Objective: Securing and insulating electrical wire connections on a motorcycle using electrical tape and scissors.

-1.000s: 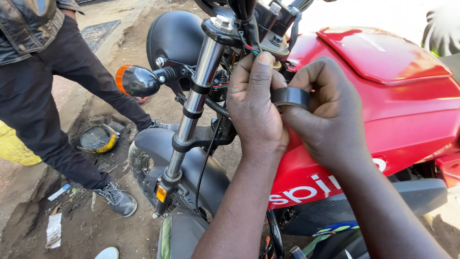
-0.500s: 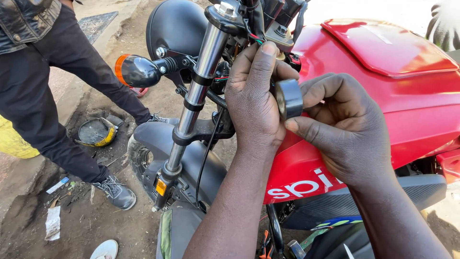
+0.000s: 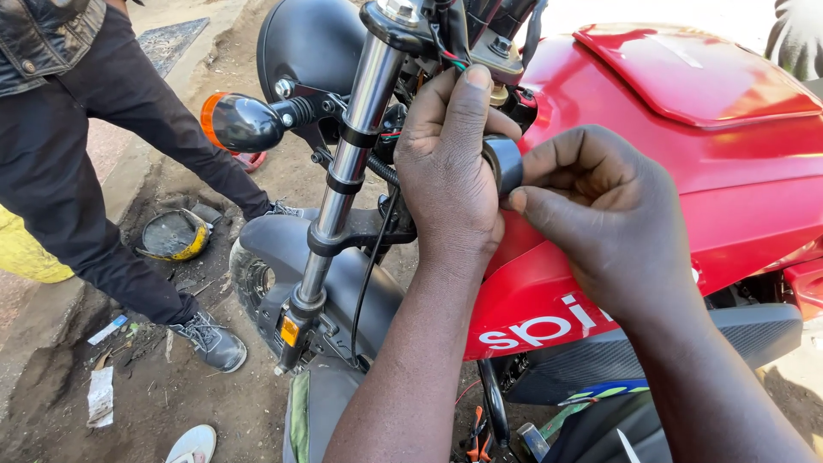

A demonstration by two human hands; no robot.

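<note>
At centre frame, beside the red fuel tank (image 3: 686,146): left hand (image 3: 450,171), fingers curled against the wiring (image 3: 454,58) under the handlebar clamp, palm hiding whatever lies beneath, so grip not certain. Just right of it, right hand (image 3: 609,223) closed on a black roll of tape (image 3: 504,163), thumb and fingertips pinching its rim, roll touching the left hand. Left of centre: chrome fork tube (image 3: 351,163), orange turn signal (image 3: 236,123), black headlamp shell (image 3: 309,43). Far left: another person's dark trouser leg (image 3: 86,197) and grey shoe (image 3: 210,341) on dirt ground.
</note>
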